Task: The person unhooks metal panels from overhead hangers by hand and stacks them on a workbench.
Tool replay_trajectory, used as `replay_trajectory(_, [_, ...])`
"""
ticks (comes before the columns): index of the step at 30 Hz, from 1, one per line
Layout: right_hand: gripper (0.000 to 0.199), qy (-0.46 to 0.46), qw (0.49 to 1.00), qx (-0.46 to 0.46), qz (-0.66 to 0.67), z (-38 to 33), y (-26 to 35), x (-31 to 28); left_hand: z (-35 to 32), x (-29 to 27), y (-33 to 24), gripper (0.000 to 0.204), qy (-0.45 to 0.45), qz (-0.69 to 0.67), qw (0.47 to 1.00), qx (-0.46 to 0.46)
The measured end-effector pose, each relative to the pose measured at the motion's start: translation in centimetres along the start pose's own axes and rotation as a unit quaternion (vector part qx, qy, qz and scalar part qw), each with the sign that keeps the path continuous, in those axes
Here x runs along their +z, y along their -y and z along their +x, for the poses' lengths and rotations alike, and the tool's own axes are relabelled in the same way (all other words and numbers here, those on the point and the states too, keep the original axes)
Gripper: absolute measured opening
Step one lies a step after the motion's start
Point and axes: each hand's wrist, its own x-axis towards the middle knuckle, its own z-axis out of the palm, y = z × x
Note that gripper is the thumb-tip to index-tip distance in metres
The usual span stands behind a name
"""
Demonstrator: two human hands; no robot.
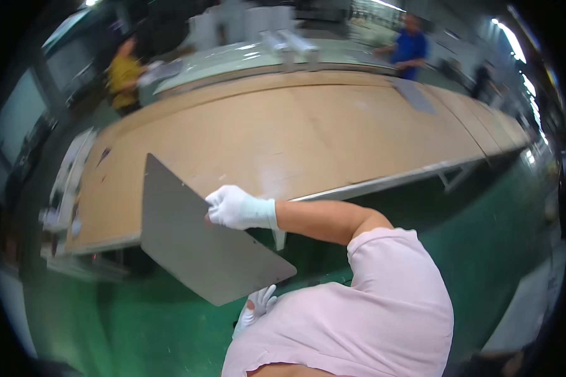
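Right hand (233,208), in a white glove with a pale cuff: fingers curled over the long upper-right edge of a grey sheet (195,242), grasping it. Left hand (256,307), likewise gloved in white: just below the sheet's lower edge, fingers partly extended; whether it bears on the sheet cannot be told. Grey sheet: one piece, flat, four-sided, held tilted across the near edge of a large table (251,135), toward its near left corner, one part before the tabletop and the rest over the green floor (358,301); contact with the table cannot be told. Table: tan top, pale near edge. Second grey sheet (414,96): lying flat by the table's far edge, toward the right. Small dark item (104,154): near the table's left edge, kind unclear. Beyond the far edge: a pale green-topped table (226,61); one co-worker in yellow (124,75) near its left end, another in blue (410,49) near its right, both blurred.
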Motion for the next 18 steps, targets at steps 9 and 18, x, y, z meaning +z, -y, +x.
replay_trajectory(9, [0.043, -0.480, 0.868, -0.082, 0.101, -23.0, -5.0, -17.3, 19.1, 10.9, 0.0, 0.056, 0.129, -0.097, 0.987, -0.007])
replay_trajectory(18, [0.010, -0.560, 0.721, -0.099, 0.396, -32.9, -16.0, -27.6, 37.3, 19.0, 1.7, 0.050, 0.141, 0.191, 0.971, 0.026])
